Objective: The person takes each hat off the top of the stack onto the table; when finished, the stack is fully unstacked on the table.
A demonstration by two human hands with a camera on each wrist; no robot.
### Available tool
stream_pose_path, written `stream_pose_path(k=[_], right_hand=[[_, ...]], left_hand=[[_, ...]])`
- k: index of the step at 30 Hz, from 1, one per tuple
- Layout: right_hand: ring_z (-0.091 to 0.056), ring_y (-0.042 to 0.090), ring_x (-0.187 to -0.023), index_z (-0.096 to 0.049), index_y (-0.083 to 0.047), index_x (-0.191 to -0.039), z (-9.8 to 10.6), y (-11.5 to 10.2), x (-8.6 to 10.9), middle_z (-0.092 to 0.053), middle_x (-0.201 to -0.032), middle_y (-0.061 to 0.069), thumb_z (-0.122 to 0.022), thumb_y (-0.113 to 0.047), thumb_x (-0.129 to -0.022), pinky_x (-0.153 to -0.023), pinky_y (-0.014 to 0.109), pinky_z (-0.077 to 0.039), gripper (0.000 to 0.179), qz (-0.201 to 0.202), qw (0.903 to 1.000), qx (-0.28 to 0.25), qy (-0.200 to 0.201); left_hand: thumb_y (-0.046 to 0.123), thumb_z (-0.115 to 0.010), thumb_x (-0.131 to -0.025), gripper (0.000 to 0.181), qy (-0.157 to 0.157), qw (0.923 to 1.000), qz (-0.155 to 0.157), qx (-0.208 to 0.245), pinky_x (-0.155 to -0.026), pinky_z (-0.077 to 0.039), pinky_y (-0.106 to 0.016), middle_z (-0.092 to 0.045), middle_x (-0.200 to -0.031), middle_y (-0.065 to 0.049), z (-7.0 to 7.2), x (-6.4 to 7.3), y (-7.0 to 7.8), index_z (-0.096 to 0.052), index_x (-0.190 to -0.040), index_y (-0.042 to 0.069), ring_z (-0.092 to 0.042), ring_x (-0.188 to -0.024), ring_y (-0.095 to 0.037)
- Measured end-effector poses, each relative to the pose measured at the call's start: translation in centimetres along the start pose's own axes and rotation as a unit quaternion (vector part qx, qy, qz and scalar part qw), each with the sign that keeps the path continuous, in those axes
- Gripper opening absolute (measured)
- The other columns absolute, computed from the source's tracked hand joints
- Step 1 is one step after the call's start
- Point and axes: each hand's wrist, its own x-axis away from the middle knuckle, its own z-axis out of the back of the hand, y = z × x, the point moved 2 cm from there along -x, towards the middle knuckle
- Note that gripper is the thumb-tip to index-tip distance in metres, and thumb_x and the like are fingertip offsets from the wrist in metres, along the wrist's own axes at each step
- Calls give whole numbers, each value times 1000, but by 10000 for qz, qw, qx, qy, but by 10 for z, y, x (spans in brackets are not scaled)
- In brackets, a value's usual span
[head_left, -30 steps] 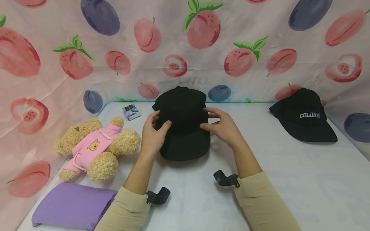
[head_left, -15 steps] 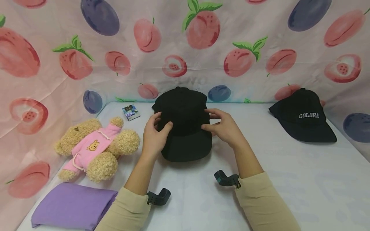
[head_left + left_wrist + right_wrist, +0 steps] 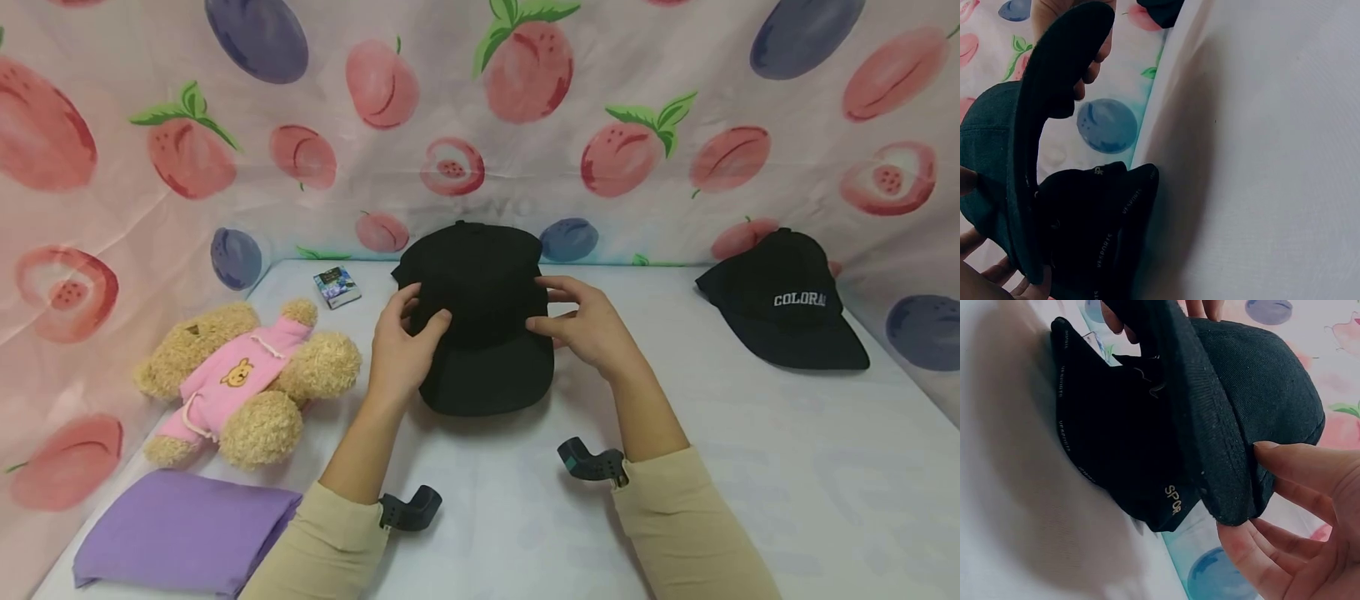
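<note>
Left hand (image 3: 402, 350), half-curled, pinches one side of the black cap (image 3: 483, 321), thumb in front, over the counter (image 3: 495, 508); right hand (image 3: 589, 331) mirrors it, likely to keep the cap steady; dark printed fabric (image 3: 1119, 428) beneath is too dim to identify; lettered cap (image 3: 791, 325) sits apart, right.
</note>
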Motion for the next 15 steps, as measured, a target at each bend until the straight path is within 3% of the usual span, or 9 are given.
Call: stream_pose_path(k=[15], right_hand=[[-65,36,-120,-49,-20,-154,13,-1,5,-47,-157,15,-77,-19,-92,-90,44,-61,68,78,9998,136,-94]], left_hand=[[33,-69,-97,61,-238,9997,-38,-2,-117,-39,-52,-49,-153,-9,-2,3,4,-48,-153,21,-47,-139,-31]])
